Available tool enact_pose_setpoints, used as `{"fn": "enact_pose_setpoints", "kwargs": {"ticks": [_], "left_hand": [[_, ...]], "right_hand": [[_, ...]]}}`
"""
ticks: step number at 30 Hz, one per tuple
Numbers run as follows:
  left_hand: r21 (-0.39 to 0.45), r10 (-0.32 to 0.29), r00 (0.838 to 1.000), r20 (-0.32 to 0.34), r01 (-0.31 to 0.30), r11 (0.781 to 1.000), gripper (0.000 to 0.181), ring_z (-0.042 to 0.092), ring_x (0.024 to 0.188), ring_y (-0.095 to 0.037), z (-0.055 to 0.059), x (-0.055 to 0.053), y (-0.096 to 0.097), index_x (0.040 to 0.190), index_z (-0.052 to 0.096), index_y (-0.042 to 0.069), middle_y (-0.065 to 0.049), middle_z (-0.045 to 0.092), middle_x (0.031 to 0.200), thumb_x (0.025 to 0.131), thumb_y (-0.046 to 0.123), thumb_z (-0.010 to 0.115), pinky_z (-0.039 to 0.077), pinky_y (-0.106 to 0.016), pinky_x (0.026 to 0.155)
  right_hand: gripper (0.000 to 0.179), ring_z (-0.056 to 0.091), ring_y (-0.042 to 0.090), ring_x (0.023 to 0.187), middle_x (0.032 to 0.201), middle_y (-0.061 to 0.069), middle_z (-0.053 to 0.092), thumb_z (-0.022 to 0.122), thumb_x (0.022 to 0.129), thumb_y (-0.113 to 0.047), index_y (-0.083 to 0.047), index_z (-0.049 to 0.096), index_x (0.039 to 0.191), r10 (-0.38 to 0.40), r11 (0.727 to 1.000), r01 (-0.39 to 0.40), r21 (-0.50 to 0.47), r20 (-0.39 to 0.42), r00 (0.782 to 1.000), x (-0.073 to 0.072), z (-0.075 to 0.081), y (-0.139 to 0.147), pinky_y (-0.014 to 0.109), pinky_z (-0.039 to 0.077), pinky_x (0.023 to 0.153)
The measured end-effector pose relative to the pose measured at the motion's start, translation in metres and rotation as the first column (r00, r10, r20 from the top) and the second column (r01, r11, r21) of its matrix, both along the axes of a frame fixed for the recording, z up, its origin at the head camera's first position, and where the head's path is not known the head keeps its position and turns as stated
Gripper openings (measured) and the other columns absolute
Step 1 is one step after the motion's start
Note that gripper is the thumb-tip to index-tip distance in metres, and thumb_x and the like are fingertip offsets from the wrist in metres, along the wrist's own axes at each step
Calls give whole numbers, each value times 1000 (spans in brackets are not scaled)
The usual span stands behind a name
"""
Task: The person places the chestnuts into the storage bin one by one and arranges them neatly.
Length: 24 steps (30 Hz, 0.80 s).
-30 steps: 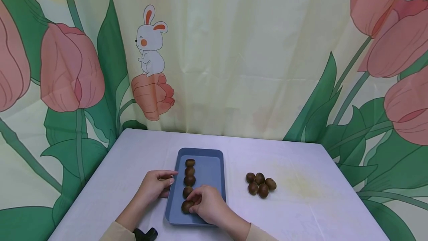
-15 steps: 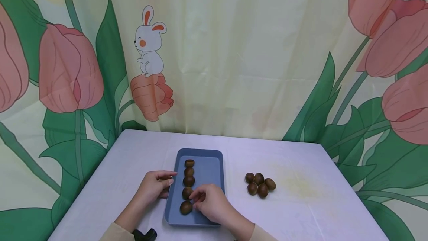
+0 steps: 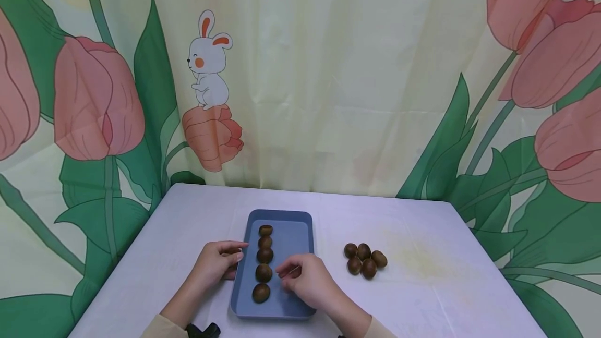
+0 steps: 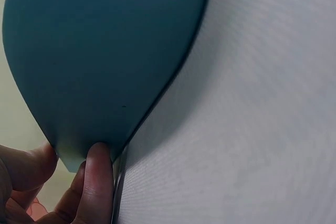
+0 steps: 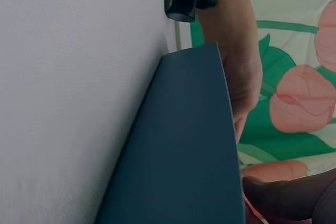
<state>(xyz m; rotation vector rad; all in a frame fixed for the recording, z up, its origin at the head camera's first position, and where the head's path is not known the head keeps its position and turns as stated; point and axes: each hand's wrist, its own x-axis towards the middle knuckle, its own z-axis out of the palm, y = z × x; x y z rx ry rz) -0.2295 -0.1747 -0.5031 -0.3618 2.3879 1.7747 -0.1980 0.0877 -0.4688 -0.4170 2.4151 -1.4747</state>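
Observation:
A blue-grey rectangular tray [image 3: 293, 233] lies on the table, with a column of several smooth brown, chestnut-like nuts along its left half. The nearest nut [image 3: 261, 292] and the one beyond it [image 3: 263, 273] sit slightly apart. My left hand [image 3: 217, 261] rests against the tray's left side, its fingertips at the rim. In the left wrist view, a finger [image 4: 97, 182] lies along the tray's outer wall. Over the tray's right half hovers my right hand [image 3: 307, 279], fingers loosely bent and holding nothing, just right of the column. Part of the tray's right rim is hidden behind it.
Right of the tray, several more brown nuts [image 3: 369, 268] lie clustered on the white tablecloth [image 3: 422, 296]. A tulip-printed curtain [image 3: 328, 93] hangs behind the table. A black wrist device [image 3: 203, 330] shows by the left sleeve.
My right hand has let go of the nearest nut and drawn away to the right, uncovering the lower part of the column. The left hand stays at the tray's side.

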Motion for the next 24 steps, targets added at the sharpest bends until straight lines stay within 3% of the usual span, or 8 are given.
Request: {"fn": "enact_pose_setpoints", "kwargs": {"ticks": [10, 24], "left_hand": [[-10, 13, 1000, 12, -12, 1000, 28, 74, 81, -15, -1, 0, 1, 123, 82, 10, -16, 76, 117, 99, 1, 73, 66, -36, 63], [-12, 11, 1000, -2, -11, 1000, 27, 74, 80, -15, -2, -1, 1, 123, 82, 10, -15, 77, 116, 99, 1, 73, 65, -36, 62]], "right_hand": [[23, 78, 20, 87, 109, 15, 79, 78, 89, 6, -2, 80, 110, -20, 997, 25, -67, 72, 997, 0, 10, 18, 37, 68, 74], [26, 78, 21, 91, 114, 20, 79, 78, 90, 5, 0, 78, 115, -66, 996, 68, -52, 32, 997, -2, 17, 50, 31, 68, 74]]}}
